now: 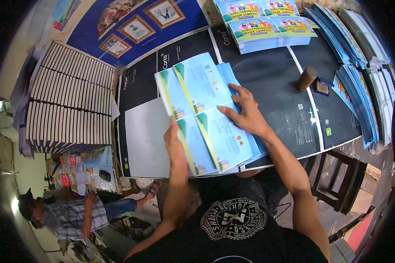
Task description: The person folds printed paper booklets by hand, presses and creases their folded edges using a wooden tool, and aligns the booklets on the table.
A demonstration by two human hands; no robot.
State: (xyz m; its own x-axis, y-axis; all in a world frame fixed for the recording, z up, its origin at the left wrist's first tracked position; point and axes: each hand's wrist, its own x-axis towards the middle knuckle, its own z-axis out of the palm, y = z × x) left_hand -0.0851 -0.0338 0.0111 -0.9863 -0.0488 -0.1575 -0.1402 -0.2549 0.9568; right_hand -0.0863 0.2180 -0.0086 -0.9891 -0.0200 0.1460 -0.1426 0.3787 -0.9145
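Observation:
Light-blue printed sheets [206, 87] with green edges lie in a tilted, overlapping pile before me, at the near edge of the table. At their left side my left hand [175, 142] grips the edge, its fingers partly hidden. My right hand [248, 111] rests on the right side of the pile, thumb and fingers spread. More blue sheets [227, 74] stick out from beneath on the right. A white sheet [144, 136] lies flat on the table left of the pile.
The table [267, 74] has a dark covering with pale seams. Colourful printed stacks [272, 41] stand at the back. A brown cylinder [307, 79] and small dark pad [323, 85] are right, near blue booklets [359, 105]. Bound stacks [70, 96] rise left. Another person [74, 215] is lower left; a stool [340, 182] lower right.

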